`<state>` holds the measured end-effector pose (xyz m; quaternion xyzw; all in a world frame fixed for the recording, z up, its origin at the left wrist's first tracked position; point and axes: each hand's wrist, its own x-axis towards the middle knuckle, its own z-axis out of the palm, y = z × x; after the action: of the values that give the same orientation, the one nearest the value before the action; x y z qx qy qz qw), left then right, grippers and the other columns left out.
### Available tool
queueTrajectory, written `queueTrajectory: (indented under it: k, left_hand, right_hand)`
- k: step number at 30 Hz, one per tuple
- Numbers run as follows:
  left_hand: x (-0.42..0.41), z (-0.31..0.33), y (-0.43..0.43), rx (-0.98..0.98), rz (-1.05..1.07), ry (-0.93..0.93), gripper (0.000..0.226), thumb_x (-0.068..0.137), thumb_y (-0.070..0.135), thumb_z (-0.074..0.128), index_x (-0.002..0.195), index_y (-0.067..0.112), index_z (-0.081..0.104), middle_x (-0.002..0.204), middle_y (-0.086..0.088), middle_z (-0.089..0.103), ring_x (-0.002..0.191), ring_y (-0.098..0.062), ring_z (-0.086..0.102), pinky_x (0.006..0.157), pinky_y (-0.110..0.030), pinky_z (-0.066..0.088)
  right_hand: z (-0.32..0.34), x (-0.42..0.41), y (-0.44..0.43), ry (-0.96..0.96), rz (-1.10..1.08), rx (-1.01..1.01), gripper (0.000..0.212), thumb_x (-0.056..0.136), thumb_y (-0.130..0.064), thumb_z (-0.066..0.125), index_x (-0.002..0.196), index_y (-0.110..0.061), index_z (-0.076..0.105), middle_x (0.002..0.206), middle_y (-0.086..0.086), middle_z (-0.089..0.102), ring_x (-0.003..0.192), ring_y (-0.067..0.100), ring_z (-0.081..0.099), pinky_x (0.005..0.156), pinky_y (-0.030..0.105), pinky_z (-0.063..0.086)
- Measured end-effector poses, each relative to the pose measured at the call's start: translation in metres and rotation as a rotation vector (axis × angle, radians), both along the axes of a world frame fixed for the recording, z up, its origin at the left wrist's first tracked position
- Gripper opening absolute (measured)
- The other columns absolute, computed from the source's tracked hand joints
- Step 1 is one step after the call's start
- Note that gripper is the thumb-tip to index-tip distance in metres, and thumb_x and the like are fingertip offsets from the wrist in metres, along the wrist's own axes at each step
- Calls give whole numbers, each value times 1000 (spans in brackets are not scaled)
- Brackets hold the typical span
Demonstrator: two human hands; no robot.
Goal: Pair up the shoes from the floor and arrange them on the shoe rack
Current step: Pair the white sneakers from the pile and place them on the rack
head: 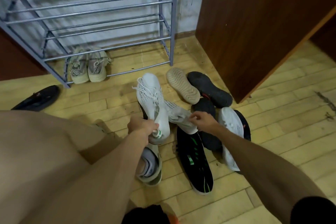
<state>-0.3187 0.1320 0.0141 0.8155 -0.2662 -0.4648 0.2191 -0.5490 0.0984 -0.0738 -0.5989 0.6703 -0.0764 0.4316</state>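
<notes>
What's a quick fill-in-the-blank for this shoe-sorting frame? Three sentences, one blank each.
1. The left sneaker, in the left hand, and the right sneaker, in the right hand, are both ____.
2. The beige pair sits on the ____ tier of the shoe rack.
3. The black shoe on the floor has ____ stripes.

Missing words: white; bottom; green.

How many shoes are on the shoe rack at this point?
2. A beige pair sits side by side on the bottom tier of the shoe rack, at its left end: left sneaker, right sneaker. The upper tiers in view hold none.
</notes>
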Motion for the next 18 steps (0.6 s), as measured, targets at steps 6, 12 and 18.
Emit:
queueTrajectory:
  k: [6,12,18]
  left_hand:
    - [12,0,1,28,-90,-34,19,68,16,80,77,9,66,76,-3,62,55,-12,52,43,-20,36]
    - [25,-8,-6,28,-4,23,34,68,14,80,98,4,70,99,-13,69,82,-29,62,70,-37,57]
    - [24,-11,-7,48,7,27,42,70,16,80,107,3,66,106,-15,67,92,-32,63,74,-40,58]
  right_hand:
    - [-17,12,-32,120,-54,169,99,79,-46,72,152,-13,14,150,21,26,137,39,31,109,48,35]
    - [-32,36,-43,255,181,303,125,72,-45,79,152,-6,-10,160,17,11,146,36,17,113,44,29]
    - [-37,27,-53,256,88,299,77,70,-39,82,129,-2,50,125,16,58,112,32,58,94,45,52]
